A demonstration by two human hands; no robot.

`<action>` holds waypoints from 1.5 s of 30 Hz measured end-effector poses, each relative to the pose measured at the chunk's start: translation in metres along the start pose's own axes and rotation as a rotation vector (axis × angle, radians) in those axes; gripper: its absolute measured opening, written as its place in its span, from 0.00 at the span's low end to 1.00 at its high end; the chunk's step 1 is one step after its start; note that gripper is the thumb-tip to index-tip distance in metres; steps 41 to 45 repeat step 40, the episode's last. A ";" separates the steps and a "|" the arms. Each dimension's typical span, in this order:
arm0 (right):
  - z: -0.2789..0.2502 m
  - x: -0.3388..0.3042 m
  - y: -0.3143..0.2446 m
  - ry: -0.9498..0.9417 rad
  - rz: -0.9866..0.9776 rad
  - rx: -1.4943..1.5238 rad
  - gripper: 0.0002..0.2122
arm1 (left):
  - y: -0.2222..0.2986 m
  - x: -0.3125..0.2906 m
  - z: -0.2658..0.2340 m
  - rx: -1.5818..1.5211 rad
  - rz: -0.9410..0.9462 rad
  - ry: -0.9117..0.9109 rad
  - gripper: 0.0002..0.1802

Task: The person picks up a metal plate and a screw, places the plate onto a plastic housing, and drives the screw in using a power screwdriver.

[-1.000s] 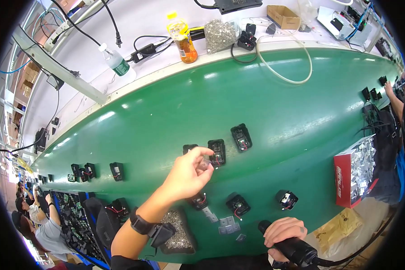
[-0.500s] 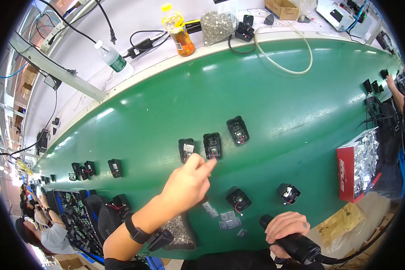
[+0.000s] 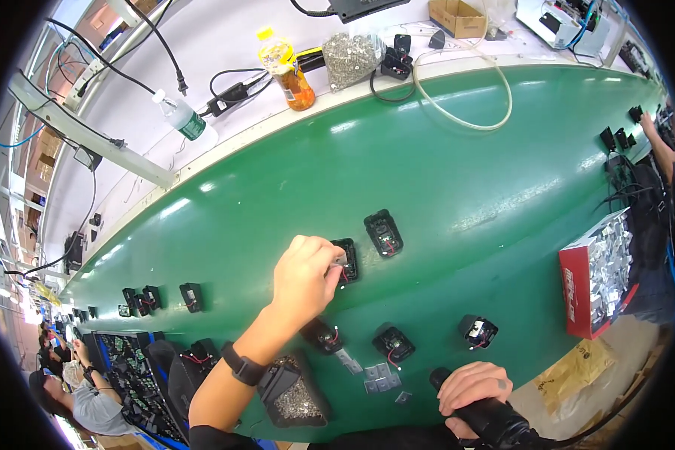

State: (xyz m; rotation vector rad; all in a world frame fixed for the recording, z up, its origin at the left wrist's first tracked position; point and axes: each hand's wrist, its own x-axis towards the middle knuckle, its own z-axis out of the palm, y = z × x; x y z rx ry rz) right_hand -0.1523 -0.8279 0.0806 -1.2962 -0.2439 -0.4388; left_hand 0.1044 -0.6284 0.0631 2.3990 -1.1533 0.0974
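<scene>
My left hand (image 3: 306,271) is closed in a pinch over a small black plastic housing (image 3: 350,253) with red wires inside. A small grey metal piece shows partly between my fingertips. Another open housing (image 3: 383,232) lies to its right. In my right hand (image 3: 472,390) rests a black corded electric screwdriver (image 3: 495,424), near the front edge. Between the hands are a housing with loose wires (image 3: 394,343), a dark housing (image 3: 321,337) and several flat metal plates (image 3: 381,378). A housing with a pale part inside (image 3: 478,331) sits above my right hand.
A dark tray of screws (image 3: 296,401) is below my left forearm. At the right stands a red box (image 3: 575,292) full of metal pieces. More housings (image 3: 191,297) lie left on the green surface (image 3: 442,165). Bottles (image 3: 289,79) stand beyond. Other people work at both sides.
My left hand has moved from the left housing to the one beside it, its fingers now over that housing. The right hand still holds the screwdriver. The view has shifted slightly.
</scene>
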 end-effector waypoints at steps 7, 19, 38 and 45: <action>-0.001 -0.003 0.004 0.028 -0.028 0.025 0.14 | -0.005 0.000 0.007 -0.004 -0.061 -0.095 0.14; -0.002 -0.004 0.008 0.022 -0.052 0.028 0.14 | -0.002 0.000 0.011 0.065 -0.091 0.014 0.17; -0.006 -0.013 0.010 0.011 -0.070 -0.025 0.15 | -0.016 -0.006 0.026 0.001 -0.109 0.011 0.18; -0.011 -0.010 -0.006 0.006 -0.091 -0.109 0.16 | -0.007 0.015 0.040 -0.051 -0.112 0.003 0.18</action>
